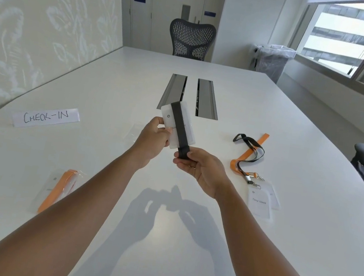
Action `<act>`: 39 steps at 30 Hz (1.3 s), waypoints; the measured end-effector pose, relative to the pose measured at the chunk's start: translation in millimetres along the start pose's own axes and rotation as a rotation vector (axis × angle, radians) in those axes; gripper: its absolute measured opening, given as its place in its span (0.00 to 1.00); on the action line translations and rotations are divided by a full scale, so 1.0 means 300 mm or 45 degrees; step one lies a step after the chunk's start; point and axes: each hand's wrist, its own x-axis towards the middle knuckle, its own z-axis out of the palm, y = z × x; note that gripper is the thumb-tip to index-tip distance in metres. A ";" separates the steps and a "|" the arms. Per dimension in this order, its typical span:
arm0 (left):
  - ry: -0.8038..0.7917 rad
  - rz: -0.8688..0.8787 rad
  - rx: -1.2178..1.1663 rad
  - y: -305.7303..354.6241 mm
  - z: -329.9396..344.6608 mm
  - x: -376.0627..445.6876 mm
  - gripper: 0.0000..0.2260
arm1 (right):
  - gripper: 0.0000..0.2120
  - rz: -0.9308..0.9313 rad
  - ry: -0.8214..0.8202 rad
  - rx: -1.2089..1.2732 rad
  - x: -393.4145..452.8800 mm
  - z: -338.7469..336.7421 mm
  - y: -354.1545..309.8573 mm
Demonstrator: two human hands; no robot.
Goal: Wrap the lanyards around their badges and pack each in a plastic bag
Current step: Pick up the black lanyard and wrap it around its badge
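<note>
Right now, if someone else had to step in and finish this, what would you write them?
Left hand pinches the badge by its edge, above the table. Right hand grips the loose end of the black lanyard, already wound along the badge.
Done: one orange-lanyard badge in its bag, near left.
Left: finish this wrap and bag it; an empty plastic bag seems to lie behind the left hand. Then the two badges at right, their orange and black lanyards unwound.
</note>
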 end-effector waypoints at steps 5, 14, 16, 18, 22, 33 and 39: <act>0.181 0.012 0.099 -0.031 0.005 0.020 0.07 | 0.06 -0.029 0.071 -0.591 -0.008 0.001 0.001; 0.286 0.011 0.224 -0.077 -0.004 0.021 0.04 | 0.08 0.078 0.083 -0.805 -0.021 0.024 -0.020; 0.321 0.000 0.193 -0.072 -0.006 0.026 0.05 | 0.11 0.138 0.068 -0.855 -0.022 0.027 -0.017; 0.341 -0.003 0.178 -0.066 -0.008 0.029 0.05 | 0.13 0.193 0.059 -0.898 -0.023 0.028 -0.014; 0.344 0.004 0.167 -0.054 -0.008 0.032 0.05 | 0.09 0.289 0.059 -0.962 -0.026 0.026 -0.012; 0.114 0.241 0.526 -0.092 0.028 -0.026 0.04 | 0.10 0.072 0.328 -0.667 0.002 0.041 -0.126; -0.029 0.122 0.476 -0.122 0.079 -0.073 0.04 | 0.12 0.062 0.557 -0.550 0.001 0.021 -0.047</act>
